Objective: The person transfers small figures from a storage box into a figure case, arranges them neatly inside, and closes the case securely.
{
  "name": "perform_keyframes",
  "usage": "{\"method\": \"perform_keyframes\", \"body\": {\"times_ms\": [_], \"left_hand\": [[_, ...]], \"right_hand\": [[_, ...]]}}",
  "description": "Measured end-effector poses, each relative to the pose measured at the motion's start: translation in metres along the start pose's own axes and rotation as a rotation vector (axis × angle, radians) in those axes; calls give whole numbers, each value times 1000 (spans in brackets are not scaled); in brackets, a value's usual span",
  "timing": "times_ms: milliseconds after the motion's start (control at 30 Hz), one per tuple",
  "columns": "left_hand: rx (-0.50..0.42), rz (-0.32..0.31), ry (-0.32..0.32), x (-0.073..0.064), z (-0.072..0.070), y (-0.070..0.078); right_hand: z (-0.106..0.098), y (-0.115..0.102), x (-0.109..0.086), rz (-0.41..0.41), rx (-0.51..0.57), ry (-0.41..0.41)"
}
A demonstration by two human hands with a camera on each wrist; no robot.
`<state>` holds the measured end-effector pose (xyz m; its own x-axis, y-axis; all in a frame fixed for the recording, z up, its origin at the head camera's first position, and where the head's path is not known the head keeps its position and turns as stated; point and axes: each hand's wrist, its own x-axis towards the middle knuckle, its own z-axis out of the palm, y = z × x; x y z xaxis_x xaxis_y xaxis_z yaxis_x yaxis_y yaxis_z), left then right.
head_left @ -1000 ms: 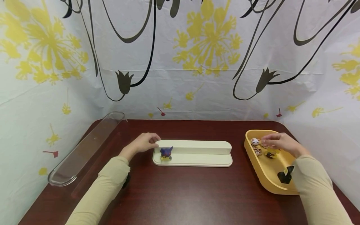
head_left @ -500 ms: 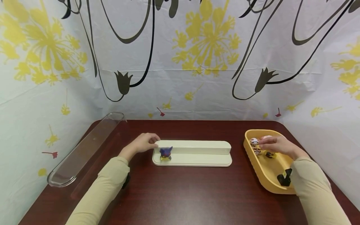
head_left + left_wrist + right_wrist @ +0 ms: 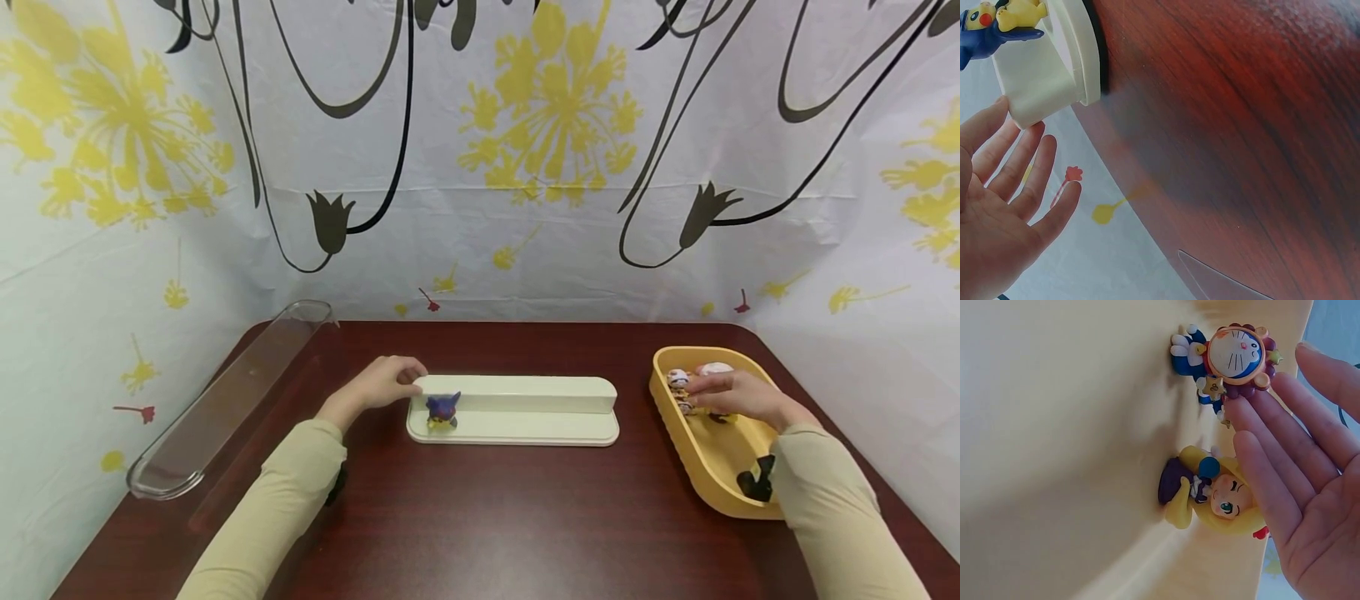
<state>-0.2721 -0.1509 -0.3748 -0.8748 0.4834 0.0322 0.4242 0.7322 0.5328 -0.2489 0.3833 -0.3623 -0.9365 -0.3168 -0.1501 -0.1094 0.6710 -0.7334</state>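
A long cream stepped display stand (image 3: 525,427) lies on the table, and my left hand (image 3: 379,382) pinches its raised left end between thumb and fingers. At that end sits a small yellow figurine in a blue-purple winged costume (image 3: 442,408), also partly visible in the left wrist view. My right hand (image 3: 738,395) is inside the yellow tray (image 3: 693,467), its fingers fairly straight. In the right wrist view the fingertips are right at a blue-and-white cat figurine with a mane (image 3: 1235,356), the thumb apart from it. A blonde-haired figurine (image 3: 1225,497) sits just beside the fingers.
A black figurine (image 3: 757,479) lies in the near part of the tray, partly behind the right sleeve. At far left a clear elongated cover (image 3: 232,392) lies along the table's edge. Patterned white cloth (image 3: 450,150) hangs around the table.
My right hand has shifted slightly left and lower into the tray, closer to the figurines on its left side. The left hand and the display stand have stayed in place.
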Motion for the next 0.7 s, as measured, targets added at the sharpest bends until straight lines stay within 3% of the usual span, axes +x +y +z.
{"method": "perform_keyframes", "body": {"times_ms": [200,467,700], "left_hand": [[-4,-1,3,1,0,0],[-4,-2,0,0,1,0],[-1,-5,1,0,1,-2]], "right_hand": [[2,2,4,20,-95,-1],[8,8,10,-11,-2,-78],[10,8,12,-42,-68,-64]]}}
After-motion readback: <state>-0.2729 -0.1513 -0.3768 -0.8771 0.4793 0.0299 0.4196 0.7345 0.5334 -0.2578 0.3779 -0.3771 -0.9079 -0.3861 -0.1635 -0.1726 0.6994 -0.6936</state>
